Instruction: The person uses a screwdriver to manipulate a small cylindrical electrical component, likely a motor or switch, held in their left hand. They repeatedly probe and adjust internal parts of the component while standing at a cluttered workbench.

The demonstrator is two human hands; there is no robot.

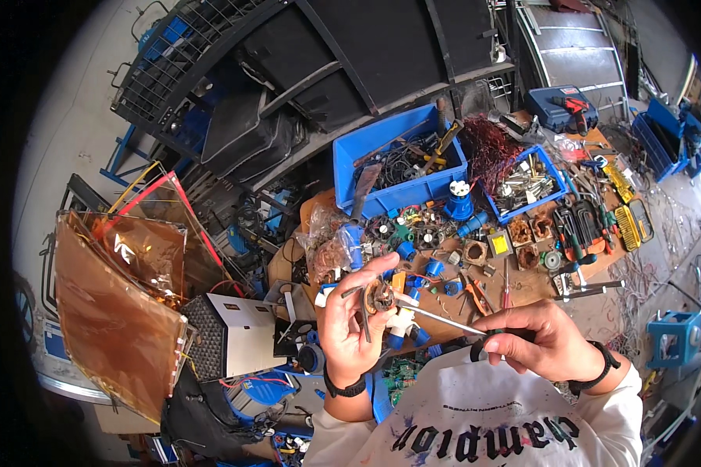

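Note:
In front of my chest, my left hand (pixel 344 331) holds up a small round brown part (pixel 379 296) with a dark strip sticking out beside it. Its exact kind is hard to make out. From the right, my right hand (pixel 544 339) grips a screwdriver (pixel 444 320) by its dark handle, which the fingers mostly cover. The thin metal shaft points left, and its tip meets the brown part at my left fingers.
Beyond my hands, a cluttered wooden table (pixel 537 284) carries a blue bin (pixel 397 204) of cables, a smaller blue tray (pixel 562 189) of metal pieces, pliers (pixel 477 294), a yellow brush (pixel 627 227) and a red drill (pixel 576 113). Brown translucent sheets (pixel 117 311) stand at left.

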